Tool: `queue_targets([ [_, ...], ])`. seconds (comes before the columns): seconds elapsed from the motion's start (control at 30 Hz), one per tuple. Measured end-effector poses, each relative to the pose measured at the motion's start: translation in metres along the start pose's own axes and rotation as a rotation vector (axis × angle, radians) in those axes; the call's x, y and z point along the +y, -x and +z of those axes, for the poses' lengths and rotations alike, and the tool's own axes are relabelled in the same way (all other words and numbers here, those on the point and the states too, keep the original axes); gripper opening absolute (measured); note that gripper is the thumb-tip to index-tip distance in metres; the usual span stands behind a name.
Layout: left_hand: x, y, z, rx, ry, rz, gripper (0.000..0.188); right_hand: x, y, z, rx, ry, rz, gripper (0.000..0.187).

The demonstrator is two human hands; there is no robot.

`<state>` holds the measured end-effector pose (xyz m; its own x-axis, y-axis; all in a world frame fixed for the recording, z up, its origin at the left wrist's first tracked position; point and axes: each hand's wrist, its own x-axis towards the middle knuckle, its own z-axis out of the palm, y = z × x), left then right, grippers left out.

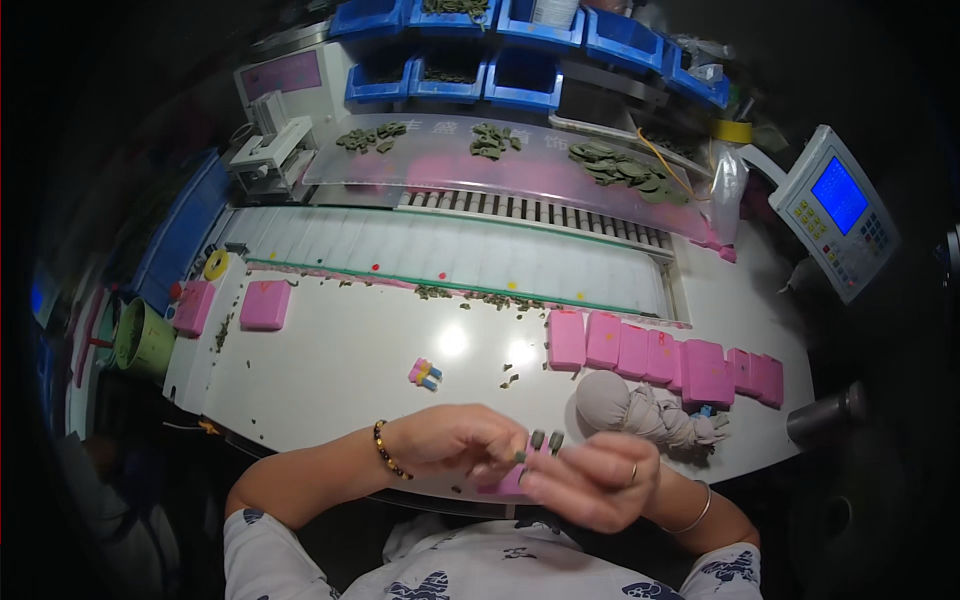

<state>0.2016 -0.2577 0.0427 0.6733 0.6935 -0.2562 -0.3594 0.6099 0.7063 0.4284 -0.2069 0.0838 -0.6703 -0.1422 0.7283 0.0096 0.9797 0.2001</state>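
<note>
My left hand [462, 440] has its fingers closed in a pinch, with a small dark green piece [521, 456] at its fingertips. Beside it, my right hand [592, 482] is curled inward, its fingers slightly blurred. Two more dark green pieces [555, 440] stick up just past the right fingers. A pink block [508, 484] shows partly between and below the hands; I cannot tell whether it is held or lies on the table. Farther off on the white table [340, 370] lies a small pink, yellow and blue item [425, 374].
Pink blocks [620, 345] line the right; others [265, 304] sit left. A cloth-wrapped ball [604, 401] lies by my right hand. Behind are a glass-topped strip [450, 250], green piles [620, 165] and blue bins [525, 80]. A control panel [835, 210] stands right.
</note>
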Motion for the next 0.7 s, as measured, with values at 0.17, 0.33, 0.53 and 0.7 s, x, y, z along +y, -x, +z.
queue_targets([
  [0.17, 0.006, 0.009, 0.001, 0.073, -0.232, 0.007, 0.019, 0.009, -0.009, -0.03, -0.119, 0.006, -0.022, 0.03],
  [0.33, 0.013, 0.019, -0.003, 0.551, -0.806, 0.116, 0.013, 0.089, 0.0, -0.032, -0.377, -0.371, 0.912, 0.027],
  [0.53, 0.0, 0.019, 0.001, 0.559, -0.865, 0.223, 0.03, 0.264, 0.044, -0.062, 0.358, -0.734, 1.426, 0.043],
  [0.7, -0.004, 0.027, 0.0, 0.663, -1.143, 0.422, 0.029, 0.302, 0.05, -0.072, 0.753, -0.915, 1.308, 0.049],
])
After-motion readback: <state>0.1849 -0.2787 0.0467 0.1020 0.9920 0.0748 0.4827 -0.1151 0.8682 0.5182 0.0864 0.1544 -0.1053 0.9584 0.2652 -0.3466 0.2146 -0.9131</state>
